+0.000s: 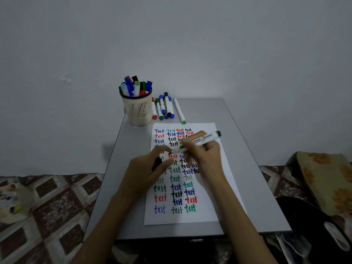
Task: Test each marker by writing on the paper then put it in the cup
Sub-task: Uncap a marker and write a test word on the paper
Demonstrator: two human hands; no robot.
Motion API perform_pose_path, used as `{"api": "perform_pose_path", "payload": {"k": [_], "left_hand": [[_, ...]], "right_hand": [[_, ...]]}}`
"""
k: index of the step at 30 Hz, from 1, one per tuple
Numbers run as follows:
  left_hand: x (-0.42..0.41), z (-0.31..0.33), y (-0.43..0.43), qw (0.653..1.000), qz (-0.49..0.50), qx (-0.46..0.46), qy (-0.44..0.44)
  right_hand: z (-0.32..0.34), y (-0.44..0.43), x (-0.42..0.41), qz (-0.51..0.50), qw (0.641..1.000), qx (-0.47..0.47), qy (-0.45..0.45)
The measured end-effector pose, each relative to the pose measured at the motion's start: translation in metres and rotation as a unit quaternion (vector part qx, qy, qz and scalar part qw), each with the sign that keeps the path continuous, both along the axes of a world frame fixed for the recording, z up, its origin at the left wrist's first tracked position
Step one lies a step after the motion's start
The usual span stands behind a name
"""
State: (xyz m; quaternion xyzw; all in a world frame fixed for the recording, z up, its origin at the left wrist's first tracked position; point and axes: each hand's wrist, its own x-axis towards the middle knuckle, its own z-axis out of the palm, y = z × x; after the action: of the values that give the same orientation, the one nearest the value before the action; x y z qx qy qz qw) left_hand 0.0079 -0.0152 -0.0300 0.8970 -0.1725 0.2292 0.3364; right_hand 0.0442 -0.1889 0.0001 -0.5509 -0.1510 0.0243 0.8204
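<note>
One marker (202,140) sits gripped in the right hand (202,155) over the one paper (208,127). The left hand (146,172) curls round a dark cap (157,163). One cup (138,109), at the paper's 11 o'clock, holds markers too bunched to count. About six loose markers (162,108) lie on the tabletop (253,187) at 12 o'clock. Both hands hide some of the writing.

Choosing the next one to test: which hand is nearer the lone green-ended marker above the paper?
Right. The right hand sits just below the green-ended marker, over the paper; the left hand is lower and further left.
</note>
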Motion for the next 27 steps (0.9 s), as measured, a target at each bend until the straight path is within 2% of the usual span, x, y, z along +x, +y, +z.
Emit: {"api": "perform_pose_path", "payload": {"k": [3,9,12,16,27], "left_hand": [[0.004,-0.003,0.002,0.998,0.064,0.013,-0.018],[0.008,-0.009,0.001,0.993,0.094,0.067,0.035],[0.008,-0.009,0.001,0.992,0.09,0.085,0.028],[0.01,-0.009,0.001,0.991,0.088,0.093,0.037],[0.012,-0.012,0.003,0.991,0.087,0.087,0.05]], "right_hand": [[0.002,-0.021,0.008,-0.058,0.997,0.057,0.013],[-0.012,-0.041,0.002,0.012,0.996,-0.075,0.053],[-0.018,-0.042,-0.003,-0.018,0.992,-0.09,0.087],[-0.024,-0.041,-0.003,-0.063,0.987,-0.123,0.08],[-0.024,-0.036,-0.008,-0.039,0.983,-0.174,0.037]]}}
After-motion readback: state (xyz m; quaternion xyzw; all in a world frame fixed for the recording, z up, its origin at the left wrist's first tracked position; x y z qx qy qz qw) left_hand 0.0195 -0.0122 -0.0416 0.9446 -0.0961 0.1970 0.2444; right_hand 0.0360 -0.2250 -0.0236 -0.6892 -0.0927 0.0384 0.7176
